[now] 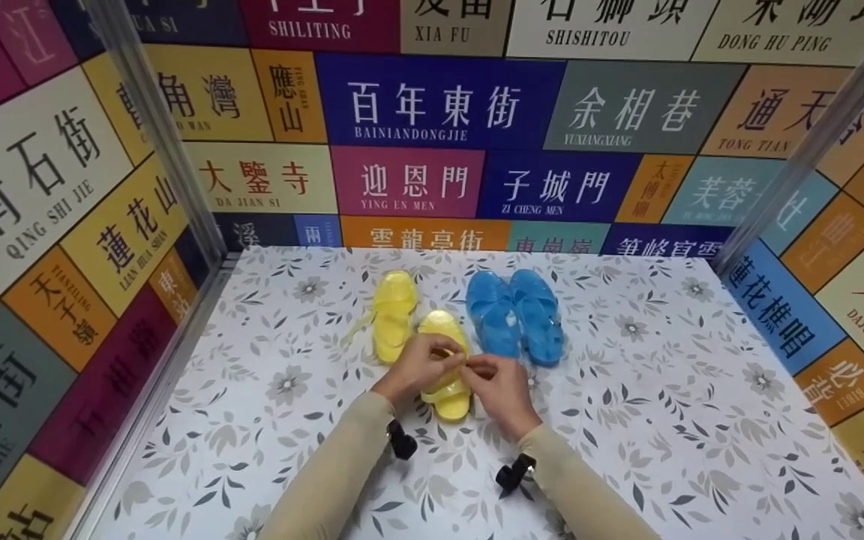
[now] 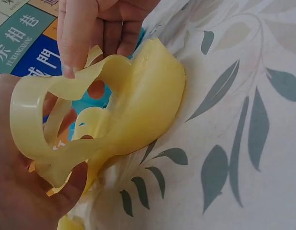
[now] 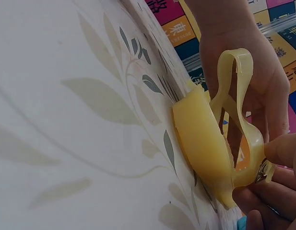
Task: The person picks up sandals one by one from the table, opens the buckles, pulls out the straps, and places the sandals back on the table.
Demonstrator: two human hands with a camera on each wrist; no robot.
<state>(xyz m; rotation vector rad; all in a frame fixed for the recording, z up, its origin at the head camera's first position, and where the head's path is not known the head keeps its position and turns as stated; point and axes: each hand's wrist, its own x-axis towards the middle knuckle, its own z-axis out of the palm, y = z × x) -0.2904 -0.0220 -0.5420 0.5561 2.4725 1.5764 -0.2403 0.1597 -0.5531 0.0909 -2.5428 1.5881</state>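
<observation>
A yellow sandal [image 1: 452,409] sits upright on the table under both hands, its straps looping above the sole. My left hand [image 1: 424,365] is curled around the side of the strap [image 2: 28,115], thumb and fingers at its lower end in the left wrist view. From the other side, my right hand [image 1: 502,386] pinches the strap by a small metal buckle [image 3: 262,171]. The fingertips of both hands nearly meet over the sandal in the head view. Fingers hide part of the strap end.
Another yellow sandal [image 1: 394,300] lies just behind and left. A pair of blue sandals [image 1: 499,330] stands side by side to the right. The table [image 1: 672,435] has a leaf-patterned cover, with walls of coloured signs [image 1: 439,105] around its back and sides.
</observation>
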